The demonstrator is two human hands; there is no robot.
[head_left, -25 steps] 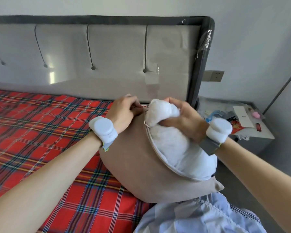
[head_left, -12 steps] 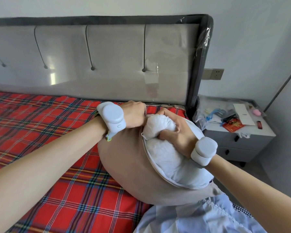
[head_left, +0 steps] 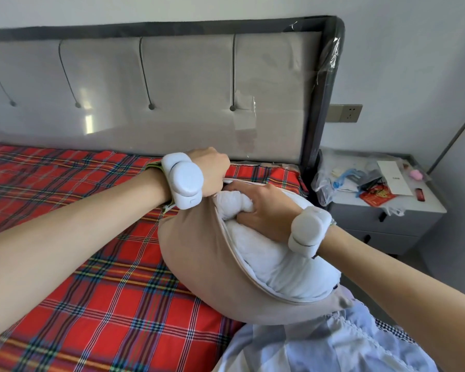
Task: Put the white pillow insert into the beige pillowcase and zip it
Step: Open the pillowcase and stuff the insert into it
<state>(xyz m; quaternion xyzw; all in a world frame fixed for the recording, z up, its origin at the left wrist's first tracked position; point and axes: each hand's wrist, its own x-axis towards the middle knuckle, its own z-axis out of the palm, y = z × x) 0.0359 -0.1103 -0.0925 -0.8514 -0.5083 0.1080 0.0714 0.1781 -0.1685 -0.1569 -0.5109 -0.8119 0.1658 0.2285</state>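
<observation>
Slippage is what I would watch for first, at the left: the left hand (head_left: 210,169) holds the far rim of the beige pillowcase (head_left: 199,253). If that rim pulls free under the push, I expect the mouth would collapse and the far corner go unfilled. Further right, the bunched corner of the white pillow insert (head_left: 274,267) could spring back out. The filling also bulges past the seam, so I judge the zip might snag fabric later. The case lies at the edge of the red plaid bed (head_left: 91,264), propped against the lap, its mouth gaping and unzipped, with the insert mostly inside. As for pose, the left forearm reaches across with the wrist bent down and the fingers curled over the rim; I cannot see their tips. The right hand (head_left: 265,210) sits in the opening, knuckles up, fingers clenched round the squeezed white corner.
</observation>
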